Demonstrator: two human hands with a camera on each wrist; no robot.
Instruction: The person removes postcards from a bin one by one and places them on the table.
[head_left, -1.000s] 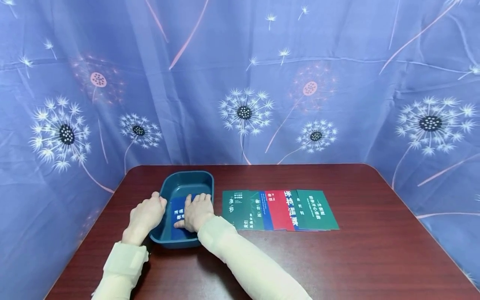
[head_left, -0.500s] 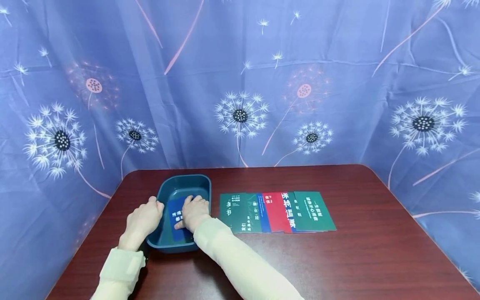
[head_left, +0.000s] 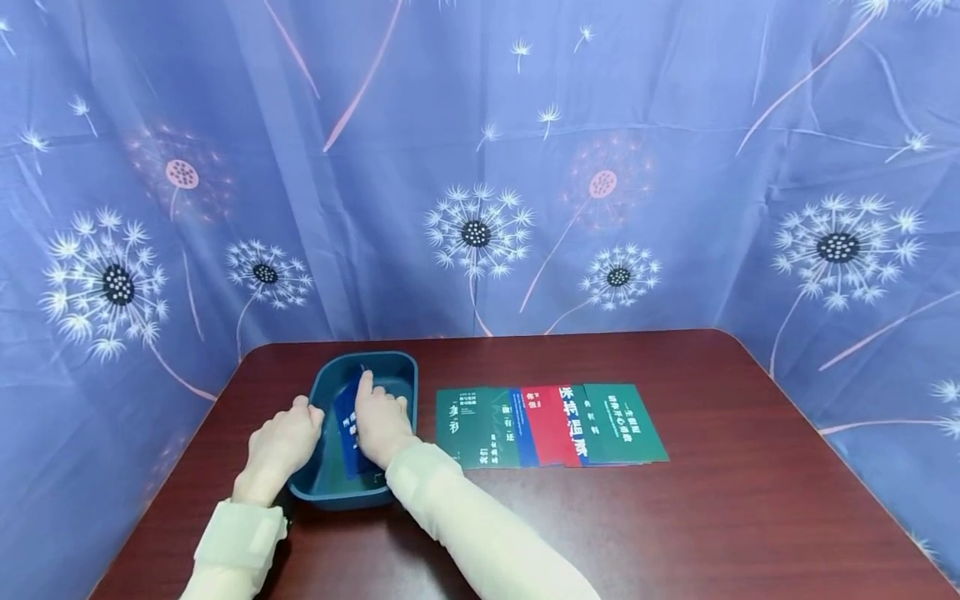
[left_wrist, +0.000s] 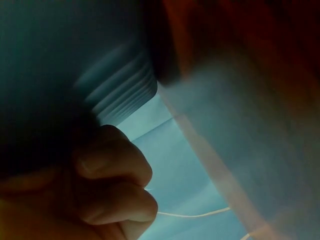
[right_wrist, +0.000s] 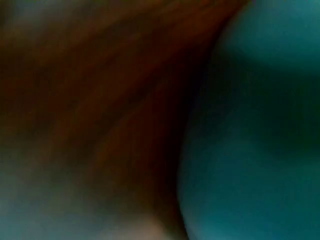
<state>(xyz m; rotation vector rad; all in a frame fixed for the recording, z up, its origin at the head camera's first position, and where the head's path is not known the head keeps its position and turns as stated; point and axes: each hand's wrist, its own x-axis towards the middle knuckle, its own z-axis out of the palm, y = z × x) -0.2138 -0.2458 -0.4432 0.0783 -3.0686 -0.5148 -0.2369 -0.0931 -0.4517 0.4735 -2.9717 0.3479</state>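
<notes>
A dark teal bin [head_left: 322,482] stands at the table's left side. The left hand [head_left: 281,442] grips its left rim; in the left wrist view curled fingers of that hand [left_wrist: 117,175] lie against the bin's ribbed outer wall [left_wrist: 120,90]. Inside the bin is a blue card with white writing [head_left: 349,429], tilted. The right hand [head_left: 384,421] reaches over the bin's right side and holds the card at its right edge, one finger stretched toward the far end. In the right wrist view only the bin's blurred wall [right_wrist: 250,190] shows clearly.
Right of the bin, several overlapping green, blue and red cards [head_left: 551,425] lie in a row on the dark red wooden table [head_left: 675,533]. A blue curtain with dandelion prints [head_left: 390,250] hangs behind and beside the table.
The right hand has turned and shifted toward the bin's far end, and its fingers no longer spread over the card. The blue card has tilted. The left hand stays on the rim.
</notes>
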